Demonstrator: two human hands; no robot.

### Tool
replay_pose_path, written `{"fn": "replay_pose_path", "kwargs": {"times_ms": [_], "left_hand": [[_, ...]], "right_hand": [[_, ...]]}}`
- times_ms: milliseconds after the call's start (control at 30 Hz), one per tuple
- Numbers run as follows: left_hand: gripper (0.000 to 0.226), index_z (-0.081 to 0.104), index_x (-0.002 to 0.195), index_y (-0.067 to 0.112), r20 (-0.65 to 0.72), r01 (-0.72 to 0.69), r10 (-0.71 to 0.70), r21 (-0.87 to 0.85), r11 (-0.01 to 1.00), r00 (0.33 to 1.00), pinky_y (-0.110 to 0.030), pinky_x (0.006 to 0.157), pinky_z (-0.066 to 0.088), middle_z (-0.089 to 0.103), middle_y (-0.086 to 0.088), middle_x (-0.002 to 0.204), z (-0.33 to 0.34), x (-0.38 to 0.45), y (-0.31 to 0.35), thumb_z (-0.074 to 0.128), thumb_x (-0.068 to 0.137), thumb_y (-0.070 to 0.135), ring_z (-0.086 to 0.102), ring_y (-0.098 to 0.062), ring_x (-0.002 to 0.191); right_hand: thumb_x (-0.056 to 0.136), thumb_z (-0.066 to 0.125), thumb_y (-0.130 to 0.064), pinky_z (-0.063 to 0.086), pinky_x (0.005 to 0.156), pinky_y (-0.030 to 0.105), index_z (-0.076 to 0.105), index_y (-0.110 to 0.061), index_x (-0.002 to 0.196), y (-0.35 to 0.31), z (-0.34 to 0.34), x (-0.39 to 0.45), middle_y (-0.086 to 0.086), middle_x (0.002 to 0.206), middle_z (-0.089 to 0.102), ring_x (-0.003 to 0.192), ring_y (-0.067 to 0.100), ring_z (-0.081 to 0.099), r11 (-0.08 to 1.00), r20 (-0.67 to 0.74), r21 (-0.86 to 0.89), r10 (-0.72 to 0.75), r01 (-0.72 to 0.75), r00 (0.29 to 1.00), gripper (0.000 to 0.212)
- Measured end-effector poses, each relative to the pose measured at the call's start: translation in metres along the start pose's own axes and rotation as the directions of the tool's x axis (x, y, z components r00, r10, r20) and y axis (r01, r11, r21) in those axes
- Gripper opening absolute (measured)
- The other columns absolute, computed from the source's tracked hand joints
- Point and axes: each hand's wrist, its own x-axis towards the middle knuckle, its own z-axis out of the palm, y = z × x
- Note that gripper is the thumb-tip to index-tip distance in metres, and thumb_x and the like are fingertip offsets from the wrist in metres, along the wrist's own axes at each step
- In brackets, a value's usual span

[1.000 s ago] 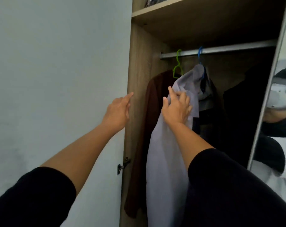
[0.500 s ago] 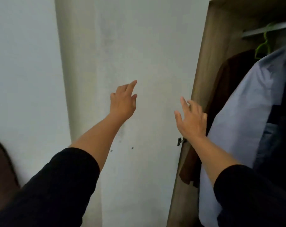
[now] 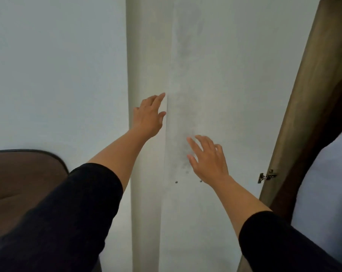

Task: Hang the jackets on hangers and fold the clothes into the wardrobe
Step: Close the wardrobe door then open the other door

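Note:
My left hand [image 3: 149,114] reaches out with fingers apart at the free edge of the white wardrobe door [image 3: 225,75], holding nothing. Lower and to the right, my right hand [image 3: 207,160] hovers in front of the door face, fingers spread and empty. The wooden side panel of the wardrobe [image 3: 307,107] runs along the right. Behind that panel, a pale lilac shirt [image 3: 323,183] and a brown garment [image 3: 340,99] hang at the right edge; their hangers are out of view.
A metal hinge [image 3: 267,176] joins the door to the wooden panel. A brown chair back with a dark rim [image 3: 25,169] stands at lower left against the pale wall [image 3: 58,65]. Two small screw heads [image 3: 176,181] show low on the door.
My view has swung left, away from the wardrobe interior. My right hand let go of the lilac shirt and moved to the door face; my left hand moved to the door's edge.

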Motion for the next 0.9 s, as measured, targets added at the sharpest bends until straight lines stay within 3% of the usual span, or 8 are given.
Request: {"fn": "replay_pose_path", "kwargs": {"times_ms": [167,267,367,500,900], "left_hand": [[0.062,0.012,0.15,0.02,0.15,-0.042,0.047,-0.037,0.998,0.988,-0.047,0.108,0.029,0.027,-0.004,0.153,0.02,0.033,-0.022,0.038,0.098,0.04,0.024,-0.025,0.14],[0.045,0.03,0.143,0.024,0.168,-0.122,0.155,-0.193,0.974,0.974,-0.046,0.101,0.037,0.048,-0.003,0.139,0.033,0.047,-0.025,0.039,0.099,0.03,0.043,-0.028,0.126],[0.036,0.042,0.135,0.016,0.123,-0.091,0.144,-0.356,0.93,0.982,-0.032,0.09,0.041,0.061,-0.007,0.123,0.04,0.048,-0.025,0.041,0.099,0.018,0.055,-0.031,0.11],[0.031,0.048,0.128,0.012,0.096,-0.067,0.119,-0.424,0.903,0.988,-0.018,0.077,0.035,0.065,-0.005,0.117,0.035,0.04,-0.022,0.043,0.098,0.014,0.058,-0.027,0.105],[0.031,0.051,0.124,0.014,0.048,-0.19,0.238,-0.461,0.867,0.97,-0.031,0.086,0.044,0.068,-0.003,0.113,-0.027,-0.04,0.036,0.052,0.094,0.023,0.06,-0.028,0.104]], "right_hand": [[0.086,0.036,-0.04,0.051,0.083,0.043,0.055,-0.022,0.129,-0.034,0.042,0.017,0.002,0.127,0.06,0.117,0.025,0.057,0.994,0.0,-0.044,-0.098,0.098,0.995,0.051],[0.086,0.041,-0.037,0.049,0.086,0.044,0.053,-0.02,0.131,-0.048,0.065,0.02,0.0,0.136,0.053,0.123,0.024,0.052,0.979,-0.004,-0.111,-0.171,0.169,0.985,0.049],[0.082,0.059,-0.038,0.045,0.093,0.049,0.055,-0.021,0.131,-0.053,0.079,0.016,-0.003,0.143,0.047,0.131,0.024,0.046,0.946,0.013,-0.244,-0.216,0.213,0.976,0.052],[0.073,0.069,-0.042,0.039,0.1,0.056,0.06,-0.022,0.126,-0.057,0.081,0.007,-0.005,0.144,0.046,0.133,0.028,0.043,0.923,0.046,-0.33,-0.194,0.199,0.98,0.057],[0.079,0.062,-0.04,0.04,0.099,0.055,0.051,-0.025,0.135,-0.044,0.012,-0.09,-0.008,0.14,0.049,0.121,0.028,0.053,0.865,-0.069,-0.448,-0.287,0.227,0.955,0.059]]}}
